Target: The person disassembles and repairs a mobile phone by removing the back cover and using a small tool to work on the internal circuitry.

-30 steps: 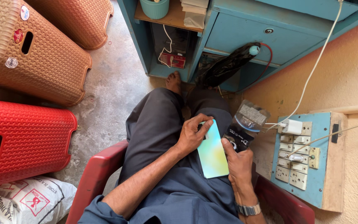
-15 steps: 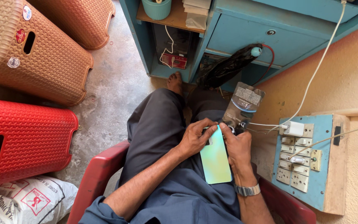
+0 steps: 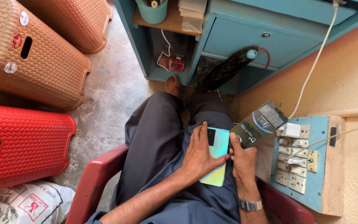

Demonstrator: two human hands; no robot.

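Head view, looking straight down at a seated person's lap. At lower centre of the frame a smartphone (image 3: 216, 159) lies back-up on the thigh, its iridescent green-to-yellow shell facing the camera and its dark camera block toward the upper end. The lap serves as the work surface, which is why the phone rests flat there rather than being lifted.

The left hand (image 3: 199, 155) lies flat over the phone's left half, fingers extended and spread, palm pressing down; its grip is open and flat, apparently steadying the phone against the leg rather than closing on it.

The right hand (image 3: 243, 159), just right of the phone, has its grip pinched on the lower end of a dark, glossy retail packet (image 3: 258, 123). The packet slants toward the upper right, its printed face up, held clear of the phone so the shell stays exposed. A wristwatch (image 3: 250, 205) sits on that wrist.

The person sits in a red plastic chair (image 3: 94, 182). At right, a blue switchboard (image 3: 307, 164) on the wall carries a white plug adapter (image 3: 290, 130) whose white cable (image 3: 318, 58) runs to the upper edge. A blue desk (image 3: 245, 35) fills the upper centre, a teal cup (image 3: 152, 12) on its shelf. Woven plastic bins, tan (image 3: 34, 62) and red (image 3: 21, 145), lie at left on the concrete floor (image 3: 112, 95).
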